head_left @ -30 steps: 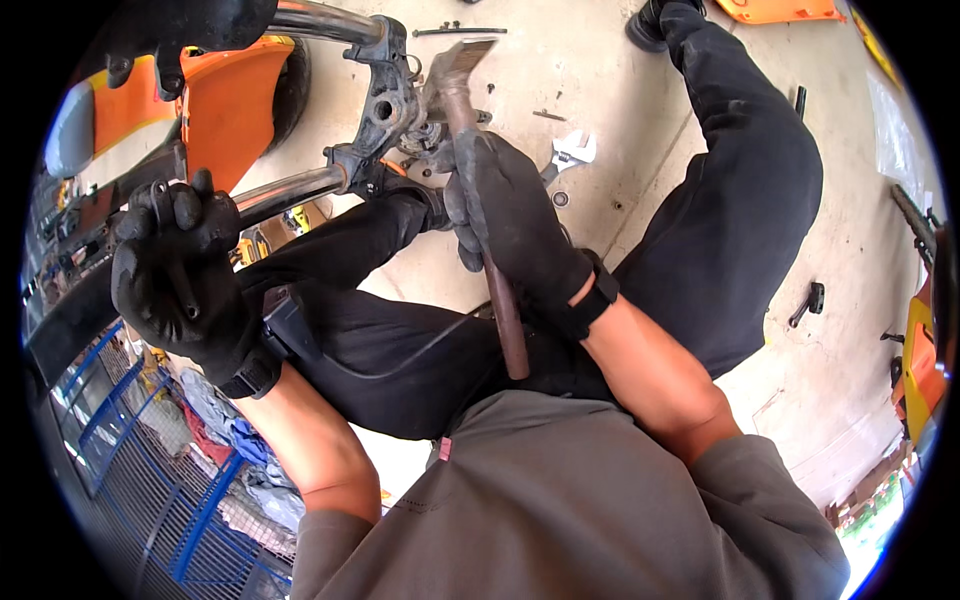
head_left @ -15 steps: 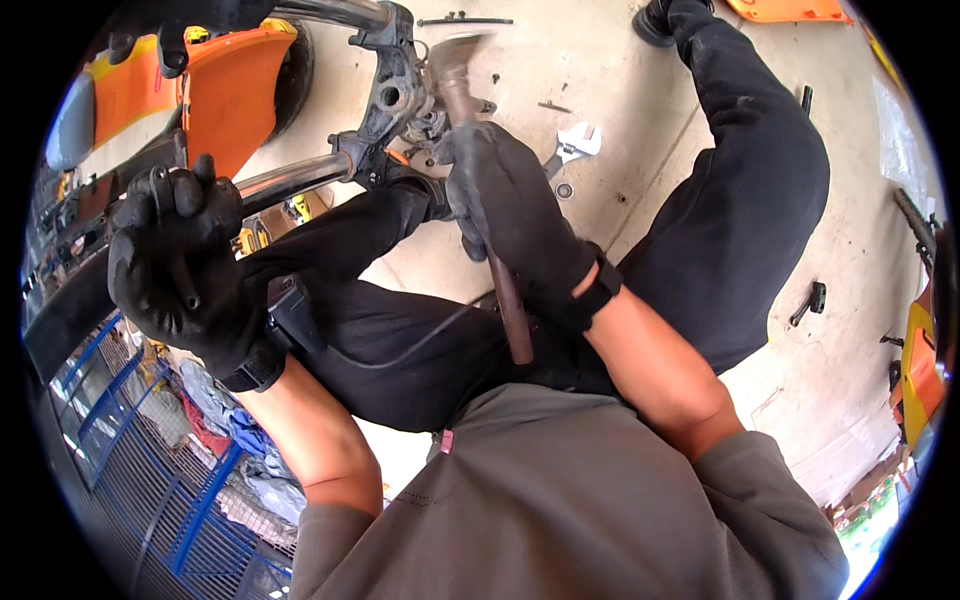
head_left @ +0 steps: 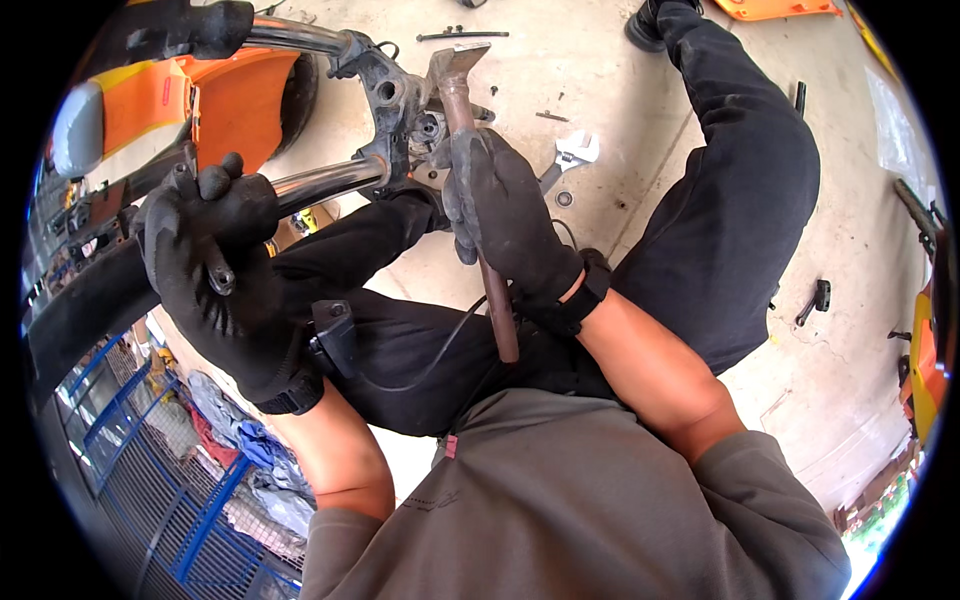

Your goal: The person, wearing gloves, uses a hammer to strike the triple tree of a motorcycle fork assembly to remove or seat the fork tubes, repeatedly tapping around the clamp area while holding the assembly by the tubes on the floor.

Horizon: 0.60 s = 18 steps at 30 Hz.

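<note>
My right hand, in a black glove, is closed round the brown handle of a hammer. The hammer's worn metal head points up, close beside a motorcycle fork clamp, with a visible gap between them. At the left my black-gloved left hand is closed, palm side up, on a slim dark metal bar with a hole in its end. Its middle is hidden by the fingers. A chrome fork tube runs from the clamp toward this hand; whether they touch, I cannot tell.
An adjustable wrench and a ring lie on the pale floor. Orange body panels stand behind the fork. A blue metal rack with cloths is at lower left. A black part lies at right.
My left hand has moved slightly right and down, its bar tilting with it. The hammer head, blurred before, is now sharp and slightly lower. The fork appears shifted in view.
</note>
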Each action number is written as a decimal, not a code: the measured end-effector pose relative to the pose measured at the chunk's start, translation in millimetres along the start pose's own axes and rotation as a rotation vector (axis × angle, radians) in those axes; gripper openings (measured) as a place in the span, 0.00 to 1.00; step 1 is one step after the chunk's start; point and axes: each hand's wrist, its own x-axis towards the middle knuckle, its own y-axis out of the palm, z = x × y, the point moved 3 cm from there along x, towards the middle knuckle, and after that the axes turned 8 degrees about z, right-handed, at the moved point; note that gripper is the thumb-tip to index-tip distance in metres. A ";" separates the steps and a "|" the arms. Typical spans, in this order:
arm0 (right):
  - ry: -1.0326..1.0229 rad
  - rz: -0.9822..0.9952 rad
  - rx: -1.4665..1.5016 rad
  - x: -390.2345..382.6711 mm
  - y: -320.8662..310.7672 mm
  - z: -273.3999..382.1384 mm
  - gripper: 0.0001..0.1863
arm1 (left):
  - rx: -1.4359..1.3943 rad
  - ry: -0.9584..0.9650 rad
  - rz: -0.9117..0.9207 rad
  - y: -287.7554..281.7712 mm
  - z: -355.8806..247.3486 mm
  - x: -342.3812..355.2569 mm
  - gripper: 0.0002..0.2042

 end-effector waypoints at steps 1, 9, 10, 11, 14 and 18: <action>-0.009 -0.004 -0.022 1.8 -0.3 1.9 0.19 | 0.068 0.015 -0.022 2.5 1.1 -1.4 0.21; 0.043 0.002 0.034 1.0 -0.1 -0.2 0.19 | 0.167 0.038 -0.106 24.3 -2.7 -16.0 0.20; 0.053 0.002 0.025 2.7 -0.8 -0.8 0.19 | 0.187 0.032 -0.078 22.0 -3.2 -14.7 0.20; 0.058 0.004 0.053 2.1 -1.8 0.9 0.19 | 0.208 0.026 -0.050 17.0 -3.4 -12.8 0.19; 0.059 0.008 0.089 -0.2 -2.7 8.5 0.19 | 0.659 0.270 0.014 25.3 -1.1 -17.8 0.17; 0.036 0.003 0.044 -0.8 -4.2 3.0 0.18 | 0.443 0.335 0.012 32.0 0.3 -16.4 0.16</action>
